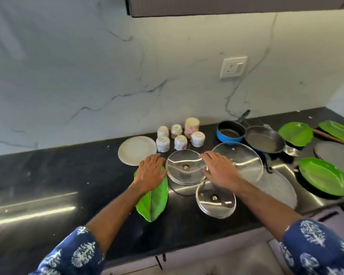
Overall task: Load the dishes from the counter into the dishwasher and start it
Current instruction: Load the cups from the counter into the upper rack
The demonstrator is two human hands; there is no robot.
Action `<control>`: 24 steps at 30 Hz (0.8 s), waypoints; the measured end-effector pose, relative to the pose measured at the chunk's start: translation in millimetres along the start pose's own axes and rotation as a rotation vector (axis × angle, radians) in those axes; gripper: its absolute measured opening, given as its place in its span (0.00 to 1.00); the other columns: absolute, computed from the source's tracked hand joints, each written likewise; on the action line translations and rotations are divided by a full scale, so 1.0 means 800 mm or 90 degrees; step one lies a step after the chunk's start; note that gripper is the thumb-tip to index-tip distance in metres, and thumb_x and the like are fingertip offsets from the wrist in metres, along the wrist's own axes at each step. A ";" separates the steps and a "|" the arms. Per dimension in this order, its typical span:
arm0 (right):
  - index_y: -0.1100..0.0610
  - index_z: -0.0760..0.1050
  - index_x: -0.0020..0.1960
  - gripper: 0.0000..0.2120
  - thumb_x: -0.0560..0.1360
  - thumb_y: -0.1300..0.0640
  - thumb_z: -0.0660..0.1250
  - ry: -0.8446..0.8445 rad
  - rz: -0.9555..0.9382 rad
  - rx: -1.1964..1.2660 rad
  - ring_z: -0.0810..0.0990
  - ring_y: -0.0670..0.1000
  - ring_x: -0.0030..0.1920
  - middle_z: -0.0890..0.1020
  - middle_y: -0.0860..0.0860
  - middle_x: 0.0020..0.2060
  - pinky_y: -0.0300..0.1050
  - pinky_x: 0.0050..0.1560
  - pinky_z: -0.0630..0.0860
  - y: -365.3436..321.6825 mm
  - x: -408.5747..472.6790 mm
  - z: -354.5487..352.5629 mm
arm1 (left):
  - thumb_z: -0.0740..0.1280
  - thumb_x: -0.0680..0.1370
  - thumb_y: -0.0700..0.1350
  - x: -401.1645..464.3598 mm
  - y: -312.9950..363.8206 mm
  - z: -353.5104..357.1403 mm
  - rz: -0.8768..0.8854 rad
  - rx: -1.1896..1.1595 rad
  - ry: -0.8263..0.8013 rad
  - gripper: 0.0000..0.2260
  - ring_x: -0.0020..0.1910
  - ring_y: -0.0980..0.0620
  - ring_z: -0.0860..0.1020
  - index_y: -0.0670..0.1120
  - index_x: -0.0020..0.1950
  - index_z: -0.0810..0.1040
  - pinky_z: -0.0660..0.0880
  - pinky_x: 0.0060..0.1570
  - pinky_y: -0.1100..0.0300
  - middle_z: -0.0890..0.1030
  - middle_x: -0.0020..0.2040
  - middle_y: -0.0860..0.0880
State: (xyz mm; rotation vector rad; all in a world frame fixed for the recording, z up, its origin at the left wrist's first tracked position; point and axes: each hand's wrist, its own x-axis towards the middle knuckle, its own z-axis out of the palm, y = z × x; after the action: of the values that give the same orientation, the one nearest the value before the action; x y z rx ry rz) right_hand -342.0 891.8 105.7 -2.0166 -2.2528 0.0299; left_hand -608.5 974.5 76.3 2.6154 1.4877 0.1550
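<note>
On the black surface (pixel 48 175), both hands flank the glass lid (pixel 184 167): left hand (pixel 150 172) flat over the leaf plate (pixel 153 199), right hand (pixel 218 168) seemingly touching its rim, neither grip closed.

Bare counter (pixel 48 175) left; lids (pixel 185 167) and cups (pixel 180 141) crowd the middle

Veined marble wall (pixel 87 76), white socket (pixel 233 66), dark cabinet (pixel 226 5) overhead, black counter (pixel 48 175)
</note>
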 end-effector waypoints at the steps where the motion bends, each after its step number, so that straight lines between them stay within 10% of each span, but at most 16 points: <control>1: 0.52 0.65 0.73 0.27 0.75 0.51 0.66 -0.010 -0.007 0.005 0.74 0.54 0.63 0.72 0.50 0.64 0.52 0.61 0.73 0.002 0.022 0.002 | 0.60 0.81 0.56 0.013 -0.007 -0.002 -0.012 -0.007 -0.003 0.22 0.74 0.45 0.65 0.50 0.73 0.69 0.65 0.70 0.46 0.65 0.76 0.48; 24: 0.48 0.55 0.78 0.36 0.76 0.47 0.67 -0.277 -0.062 0.125 0.76 0.62 0.64 0.61 0.57 0.75 0.55 0.61 0.75 0.053 0.324 0.115 | 0.61 0.82 0.52 0.159 -0.053 0.005 -0.196 -0.053 -0.017 0.21 0.68 0.45 0.71 0.50 0.74 0.67 0.70 0.61 0.48 0.68 0.73 0.49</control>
State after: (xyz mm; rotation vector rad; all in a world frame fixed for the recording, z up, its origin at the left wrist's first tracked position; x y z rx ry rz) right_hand -337.0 1159.3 30.0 -1.9387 -2.4645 0.7164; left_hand -579.1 1105.0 68.7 2.2804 1.8066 0.1457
